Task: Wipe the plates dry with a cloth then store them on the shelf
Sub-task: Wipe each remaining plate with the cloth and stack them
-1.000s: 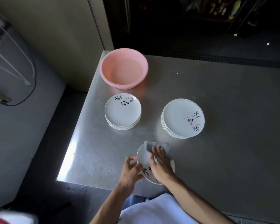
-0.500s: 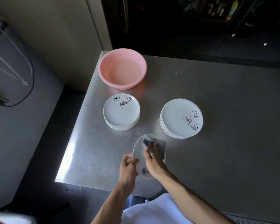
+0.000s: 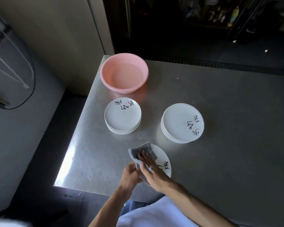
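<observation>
Your left hand [image 3: 129, 175] gripped the plate [image 3: 161, 155] at its near-left rim, fingers curled round the edge, and held it tilted just above the table [image 3: 228, 136]. Your right hand [image 3: 152, 173] lay on the upper face with its fingers [image 3: 143, 156] spread flat, pressing the grey cloth [image 3: 142, 149] against the far-left part of the plate. The cloth spilled over that rim. I couldn't tell whether your thumb tucked any cloth beneath it.

The plate looked like glazed ceramic: stiff, light enough for one hand, breakable, and likely slick while damp. I'd judge the rim the right place to take it, thumb on top and fingers beneath, with the wiping hand bearing down gently so the plate doesn't pivot out of the grip. The cloth was soft and limp and should follow the dish's curve.

Beyond the grip and slightly left sat the left-hand stack [image 3: 123, 114]. Beyond and to the right, well apart from it, sat the right-hand stack [image 3: 182, 122]. Further out, past the left-hand stack, stood a pink basin [image 3: 104, 76]. No shelf showed, so storing seemed a long way off.
</observation>
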Demonstrator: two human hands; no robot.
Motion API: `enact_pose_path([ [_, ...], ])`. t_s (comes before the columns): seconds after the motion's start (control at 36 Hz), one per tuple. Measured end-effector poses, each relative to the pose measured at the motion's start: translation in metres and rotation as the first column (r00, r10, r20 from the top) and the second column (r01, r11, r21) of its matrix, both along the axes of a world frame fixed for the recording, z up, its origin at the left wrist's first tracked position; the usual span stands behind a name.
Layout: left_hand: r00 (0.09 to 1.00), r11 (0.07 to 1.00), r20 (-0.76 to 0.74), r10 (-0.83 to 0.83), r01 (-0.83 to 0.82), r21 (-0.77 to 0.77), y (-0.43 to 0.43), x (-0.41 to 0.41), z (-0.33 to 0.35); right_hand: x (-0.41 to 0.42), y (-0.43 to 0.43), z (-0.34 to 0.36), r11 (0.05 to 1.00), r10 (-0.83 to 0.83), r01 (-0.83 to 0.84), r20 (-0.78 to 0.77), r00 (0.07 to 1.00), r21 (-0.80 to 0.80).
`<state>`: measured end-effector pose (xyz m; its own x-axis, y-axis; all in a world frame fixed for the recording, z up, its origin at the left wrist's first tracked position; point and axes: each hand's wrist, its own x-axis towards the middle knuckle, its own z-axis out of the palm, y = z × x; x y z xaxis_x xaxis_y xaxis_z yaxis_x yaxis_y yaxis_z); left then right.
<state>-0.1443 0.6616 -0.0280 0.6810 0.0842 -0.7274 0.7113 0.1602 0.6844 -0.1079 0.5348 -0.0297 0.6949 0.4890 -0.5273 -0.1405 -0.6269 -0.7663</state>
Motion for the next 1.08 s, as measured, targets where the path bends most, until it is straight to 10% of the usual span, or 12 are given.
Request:
enact_pose_path([
  [0.19,0.967,0.958,-0.053,0.250,-0.255,-0.130,0.003,-0.014,-0.004,0.017,-0.007,-0.026,0.876,-0.119,0.094,-0.024,0.993,-0.474],
  [0.39,0.981,0.981,-0.030,0.190,-0.189,0.033,0.008,-0.003,0.002,0.000,0.003,0.000,0.991,-0.088,0.095,-0.069,0.994,0.096],
  [0.61,0.977,0.977,-0.025,0.213,-0.213,-0.025,0.005,-0.014,0.002,0.010,-0.007,-0.016,0.902,-0.137,0.132,0.016,0.990,-0.411],
  [0.78,0.998,0.993,-0.006,0.070,-0.070,-0.098,0.000,-0.014,0.015,-0.008,0.005,-0.005,0.995,-0.061,0.068,-0.089,0.994,0.077],
  [0.86,0.996,0.992,-0.007,0.087,-0.088,-0.088,0.004,-0.017,0.010,-0.002,0.002,-0.007,0.998,-0.063,0.066,-0.123,0.990,0.024],
  [0.97,0.970,0.963,-0.047,0.238,-0.242,-0.117,0.008,-0.021,0.004,0.013,-0.002,-0.015,0.888,-0.130,0.103,-0.028,0.991,-0.448],
  [1.08,0.965,0.967,-0.056,0.255,-0.255,0.012,0.013,-0.012,0.004,0.010,0.008,-0.007,0.954,-0.239,0.222,-0.063,0.969,-0.204],
])
